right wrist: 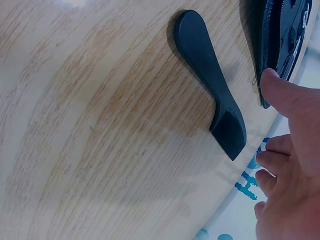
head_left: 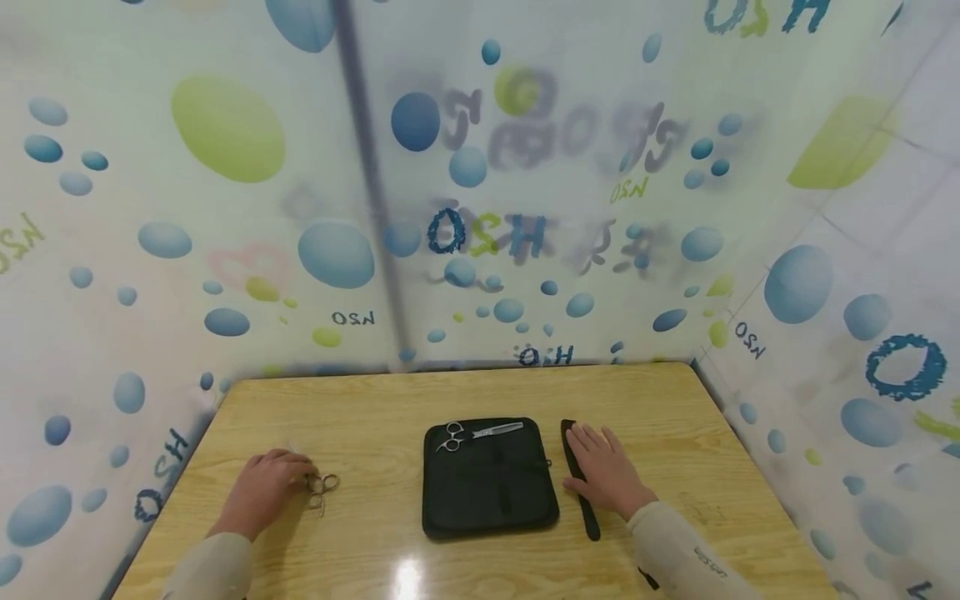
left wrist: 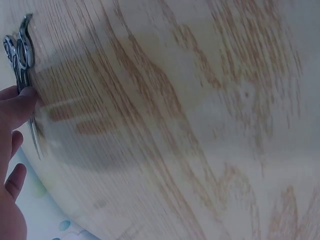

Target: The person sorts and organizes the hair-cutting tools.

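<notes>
My left hand (head_left: 272,485) is low over the left part of the table, thumb and fingers pinching a pair of silver scissors (left wrist: 23,60) near the base of the blades. The scissors' finger rings stick out beyond the fingertips, and the blades point away. On the right, my right hand (head_left: 606,471) is spread with fingers extended above a black comb (right wrist: 207,65) with a broad handle. In the head view the hand overlaps the comb's upper part; the right wrist view shows the comb lying flat on the wood, apart from the fingers.
A black case (head_left: 480,492) lies mid-table, between the hands, with silver thinning scissors (head_left: 497,431) along its far edge. A small dark object (head_left: 648,578) shows beside the right sleeve. Patterned curtains (head_left: 480,317) stand behind the wooden table (head_left: 360,417) and at its sides.
</notes>
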Demonstrator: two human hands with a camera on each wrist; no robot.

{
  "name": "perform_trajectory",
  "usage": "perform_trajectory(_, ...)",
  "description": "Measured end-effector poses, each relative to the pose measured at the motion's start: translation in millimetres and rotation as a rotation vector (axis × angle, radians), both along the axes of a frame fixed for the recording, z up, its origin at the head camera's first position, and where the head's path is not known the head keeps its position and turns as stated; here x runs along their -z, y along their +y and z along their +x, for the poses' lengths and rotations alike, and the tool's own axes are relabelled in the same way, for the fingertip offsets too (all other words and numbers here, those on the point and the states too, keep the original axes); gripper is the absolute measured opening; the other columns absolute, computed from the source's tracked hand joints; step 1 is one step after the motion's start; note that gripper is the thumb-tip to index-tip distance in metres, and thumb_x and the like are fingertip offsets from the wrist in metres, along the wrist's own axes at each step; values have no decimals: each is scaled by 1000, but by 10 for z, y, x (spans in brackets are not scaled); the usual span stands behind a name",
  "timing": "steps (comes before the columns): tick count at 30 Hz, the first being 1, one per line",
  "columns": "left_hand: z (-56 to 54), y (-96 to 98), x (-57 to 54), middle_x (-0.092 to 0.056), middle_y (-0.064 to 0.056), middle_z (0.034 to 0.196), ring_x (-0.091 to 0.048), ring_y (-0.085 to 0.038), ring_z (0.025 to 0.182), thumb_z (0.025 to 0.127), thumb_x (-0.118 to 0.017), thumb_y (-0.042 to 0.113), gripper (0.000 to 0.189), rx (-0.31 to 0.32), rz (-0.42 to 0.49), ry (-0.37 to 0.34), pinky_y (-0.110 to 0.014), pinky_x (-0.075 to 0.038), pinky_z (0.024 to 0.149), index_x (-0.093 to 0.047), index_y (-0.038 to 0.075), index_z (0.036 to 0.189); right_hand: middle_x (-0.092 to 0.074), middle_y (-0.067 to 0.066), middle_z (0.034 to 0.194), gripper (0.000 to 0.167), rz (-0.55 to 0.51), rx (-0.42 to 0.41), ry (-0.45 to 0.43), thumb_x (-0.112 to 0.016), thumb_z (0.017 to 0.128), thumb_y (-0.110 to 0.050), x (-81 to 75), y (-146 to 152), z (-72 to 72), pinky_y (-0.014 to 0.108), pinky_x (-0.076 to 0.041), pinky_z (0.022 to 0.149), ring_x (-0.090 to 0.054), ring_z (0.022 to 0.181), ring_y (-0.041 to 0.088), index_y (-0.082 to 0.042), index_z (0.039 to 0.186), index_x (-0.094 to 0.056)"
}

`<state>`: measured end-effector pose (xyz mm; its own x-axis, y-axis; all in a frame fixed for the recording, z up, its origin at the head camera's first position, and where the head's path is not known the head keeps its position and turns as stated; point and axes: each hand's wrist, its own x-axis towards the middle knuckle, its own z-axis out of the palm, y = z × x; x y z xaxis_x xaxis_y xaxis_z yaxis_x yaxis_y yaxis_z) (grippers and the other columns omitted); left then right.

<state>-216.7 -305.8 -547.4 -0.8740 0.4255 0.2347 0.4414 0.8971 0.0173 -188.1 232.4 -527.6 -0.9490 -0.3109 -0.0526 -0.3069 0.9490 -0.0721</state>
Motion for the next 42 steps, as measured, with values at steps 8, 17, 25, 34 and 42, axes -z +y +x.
perform_trajectory(8, -4, 22, 59, -74, 7, 89, -63, -24, 96, 77, -79, 17, 14, -53, 10, -30, -55, -48, 85, -77, 22, 90, -42, 18, 152, 73, -12, -1, 1, -67, 90, -41, 8, -20, 10, 56, -20, 119, -37, 143, 34, 0, 145, -42)
perform_trajectory(17, 54, 39, 5, -74, 6, 85, -64, -23, 91, 76, -81, 21, 11, -50, -3, 32, -55, -48, 87, -76, 20, 86, -43, 18, 151, 74, 0, -17, 24, -68, 89, -41, 66, -21, -4, 57, -20, 119, -39, 142, 34, 0, 144, -43)
perform_trajectory(25, 82, 44, -30, -72, 4, 85, -64, -22, 89, 78, -79, 20, 10, -40, -51, 17, -52, -48, 88, -72, 20, 84, -45, 17, 150, 73, 4, -24, 52, -69, 88, -40, 81, -34, 17, 56, -22, 118, -42, 140, 34, 0, 144, -45)
perform_trajectory(34, 48, 109, 26, -69, 0, 85, -62, -23, 87, 81, -77, 18, 12, -7, -177, 81, -49, -48, 91, -67, 14, 85, -46, 15, 149, 72, 29, -26, 73, -69, 89, -40, 80, -57, 17, 55, -22, 119, -42, 140, 32, -1, 144, -45)
perform_trajectory(42, 21, 173, 73, -67, -3, 83, -62, -24, 85, 81, -78, 21, 17, 3, -204, 112, -48, -47, 89, -63, 11, 84, -46, 14, 150, 71, 9, -28, 79, -69, 89, -38, 82, -73, 13, 55, -22, 119, -40, 141, 31, -1, 144, -45)
